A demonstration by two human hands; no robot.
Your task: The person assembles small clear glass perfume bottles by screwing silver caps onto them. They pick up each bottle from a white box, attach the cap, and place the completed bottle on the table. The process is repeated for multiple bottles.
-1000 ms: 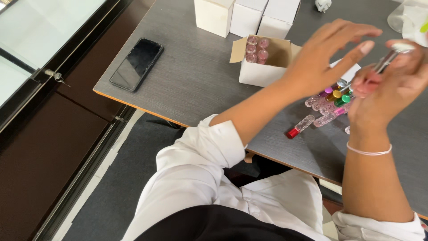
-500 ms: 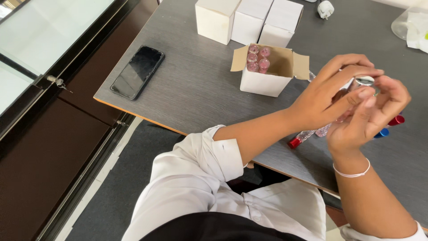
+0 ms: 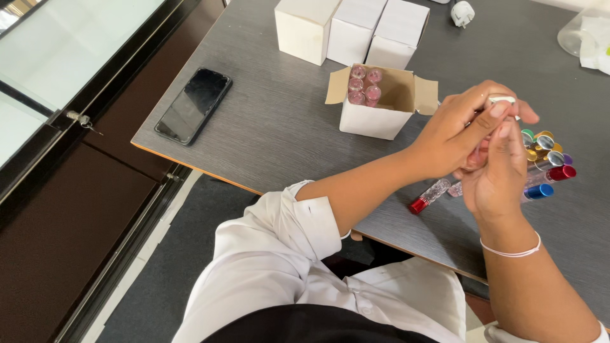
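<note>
Two hands meet over the right part of the bench [image 3: 286,127], both pinching one small vial [image 3: 502,101]: only its pale cap end shows above the fingertips, the body hidden. Left hand [image 3: 454,136] fingers curl around it from the left, right hand [image 3: 499,174] fingers press in from below. Vial is in the air, above a heap of loose vials [image 3: 546,159] with red, blue, gold and purple caps. One red-capped vial [image 3: 431,195] lies apart, nearer the bench edge. Open carton [image 3: 375,117] just left of the hands holds pink vials in its far corner. Three shut white boxes [image 3: 352,28] behind it, phone [image 3: 194,105] well left. Judgement: steady the body with one hand, work the cap with the other, stay clear of the heap.
</note>
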